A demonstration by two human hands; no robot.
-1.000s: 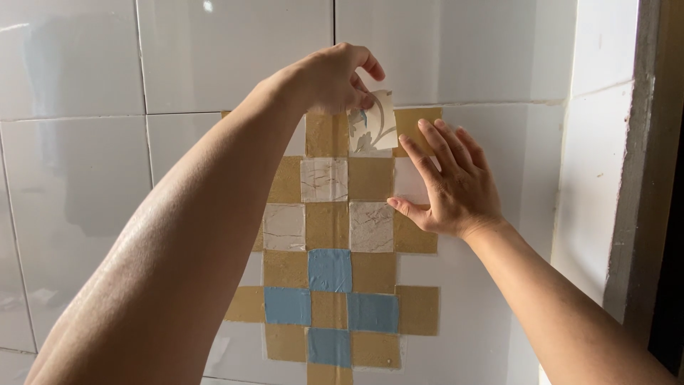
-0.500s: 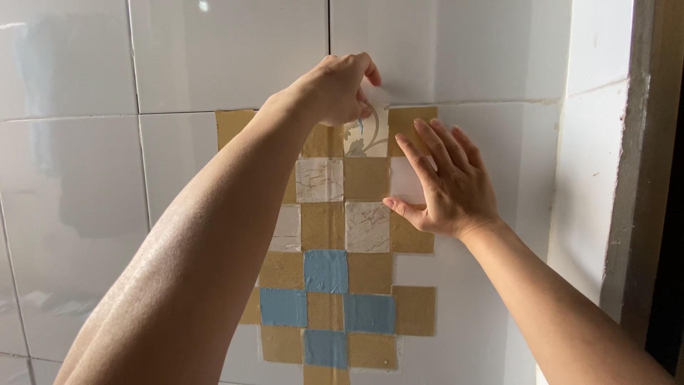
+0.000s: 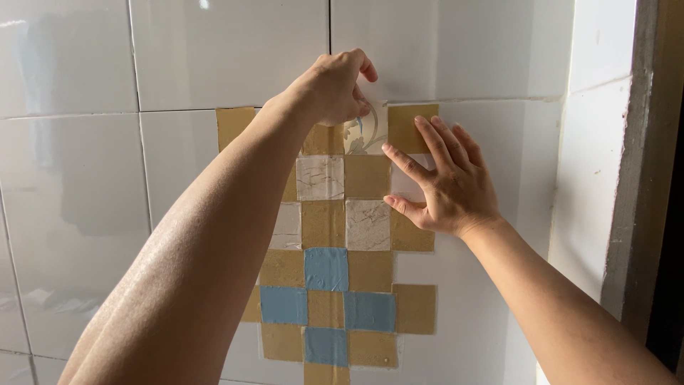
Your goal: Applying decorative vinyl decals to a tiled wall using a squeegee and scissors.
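While pinched at its top edge by the left hand (image 3: 333, 87), 1 floral square (image 3: 367, 132) sits in the top row of the patchwork (image 3: 326, 269) on the tiled wall (image 3: 85, 178); its upper part appears peeled away from the tile.

Left fingers (image 3: 362, 68): clenched on the square's upper edge, gripping it from above.

Right hand (image 3: 447, 184): flat, fingers spread and released, holding nothing, pressing neighbouring squares, seemingly to steady them.

Patchwork: tan, blue and marbled squares, set edge to edge in a chequer.

Corner (image 3: 627, 164): rough edge, right.
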